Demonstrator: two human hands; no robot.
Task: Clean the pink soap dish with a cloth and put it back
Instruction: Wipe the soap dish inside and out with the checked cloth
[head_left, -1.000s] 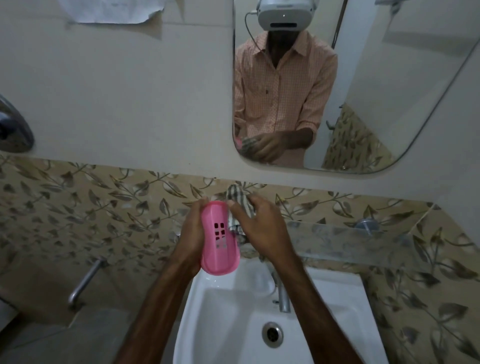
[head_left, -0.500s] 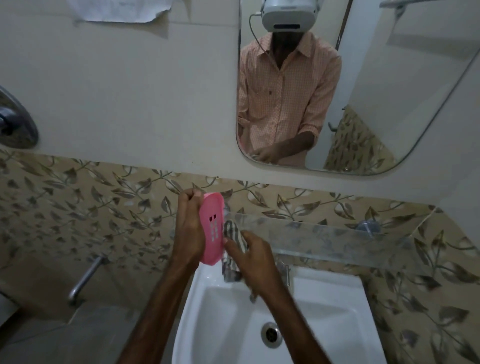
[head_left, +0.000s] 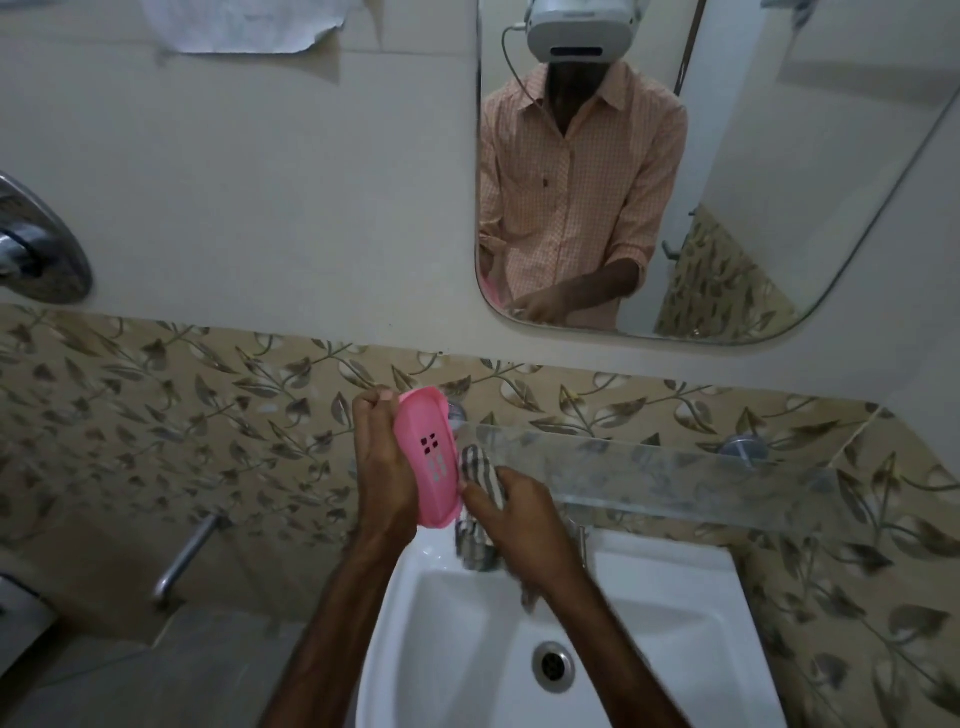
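My left hand (head_left: 382, 462) grips the pink soap dish (head_left: 427, 457) from its left side and holds it on end above the sink's back edge, its slotted inner face turned toward me. My right hand (head_left: 519, 525) is closed on a grey striped cloth (head_left: 480, 475), bunched against the dish's lower right rim. The rest of the cloth hangs down behind my right hand over the tap.
A white sink (head_left: 649, 644) with a metal drain (head_left: 553, 666) lies below my hands. A glass shelf (head_left: 675, 478) runs along the leaf-patterned wall to the right. A mirror (head_left: 727, 171) hangs above it. A metal pipe (head_left: 189, 556) juts from the wall at left.
The dish has turned more upright with its inner face toward me. My right hand with the cloth has dropped from the dish's upper right to its lower right rim.
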